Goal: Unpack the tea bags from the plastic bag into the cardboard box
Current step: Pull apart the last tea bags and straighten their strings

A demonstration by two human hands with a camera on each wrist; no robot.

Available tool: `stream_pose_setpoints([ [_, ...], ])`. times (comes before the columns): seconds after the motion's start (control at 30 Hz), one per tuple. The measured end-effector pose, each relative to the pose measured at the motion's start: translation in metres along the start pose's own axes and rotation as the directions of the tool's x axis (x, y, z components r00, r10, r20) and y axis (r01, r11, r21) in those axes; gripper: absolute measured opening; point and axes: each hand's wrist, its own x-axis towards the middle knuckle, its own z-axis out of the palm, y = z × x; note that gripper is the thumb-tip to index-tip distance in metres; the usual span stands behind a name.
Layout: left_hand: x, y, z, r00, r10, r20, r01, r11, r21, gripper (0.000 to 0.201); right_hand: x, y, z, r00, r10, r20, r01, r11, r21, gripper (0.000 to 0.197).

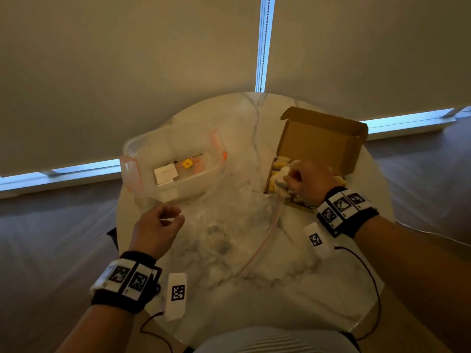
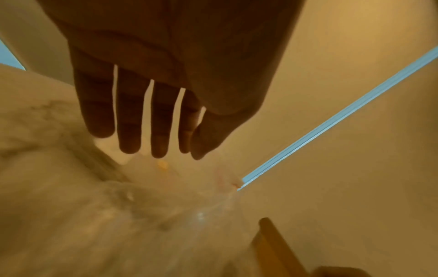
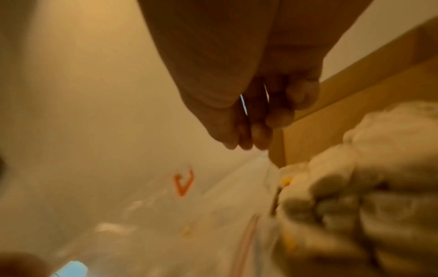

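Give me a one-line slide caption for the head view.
Right hand over tea bags in open cardboard box; left hand beside plastic bag.

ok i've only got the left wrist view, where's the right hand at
Observer: The right hand is over the open cardboard box, fingers curled on the tea bags piled inside.
Operator: box lid in the way?
Observer: No, the lid stands up at the far side.
Operator: anything left in the plastic bag
Observer: The plastic bag lies flat on the table beside the box. I cannot tell whether any tea bags remain in it.
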Motion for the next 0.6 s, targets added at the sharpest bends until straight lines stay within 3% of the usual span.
stream_pose_setpoints([
  [0.1, 0.006, -0.023, 0.006, 0.994, -0.047, 0.103, 0.037, 0.995, 0.094, 0.041, -0.037, -0.011, 0.027, 0.98, 0.068, 0.187, -0.095, 0.986, 0.138, 0.058],
  [0.17, 0.01, -0.029, 0.015, 0.981, -0.061, 0.185, 0.038, 0.991, 0.128, 0.059, -0.05, -0.016, 0.046, 0.939, 0.147, 0.311, -0.225, 0.947, 0.231, 0.063],
  [0.27, 0.017, -0.031, 0.03, 0.963, -0.051, 0.265, 0.007, 0.986, 0.165, 0.07, -0.057, -0.025, 0.064, 0.901, 0.281, 0.329, -0.421, 0.745, 0.518, 0.039],
  [0.33, 0.024, -0.035, 0.037, 0.957, -0.044, 0.286, -0.017, 0.978, 0.206, 0.069, -0.058, -0.028, 0.068, 0.879, 0.346, 0.327, -0.474, 0.581, 0.661, 0.021],
  [0.43, 0.029, -0.042, 0.041, 0.963, -0.068, 0.26, -0.021, 0.946, 0.324, 0.062, -0.061, -0.029, 0.066, 0.859, 0.364, 0.359, -0.484, 0.353, 0.801, 0.016],
  [0.5, 0.031, -0.044, 0.044, 0.982, -0.042, 0.184, -0.02, 0.946, 0.324, 0.072, -0.065, -0.027, 0.062, 0.86, 0.361, 0.36, -0.472, 0.294, 0.831, 0.011],
  [0.6, 0.033, -0.041, 0.051, 0.985, -0.002, 0.173, -0.04, 0.97, 0.242, 0.08, -0.071, -0.022, 0.059, 0.87, 0.374, 0.322, -0.444, 0.309, 0.841, 0.004],
])
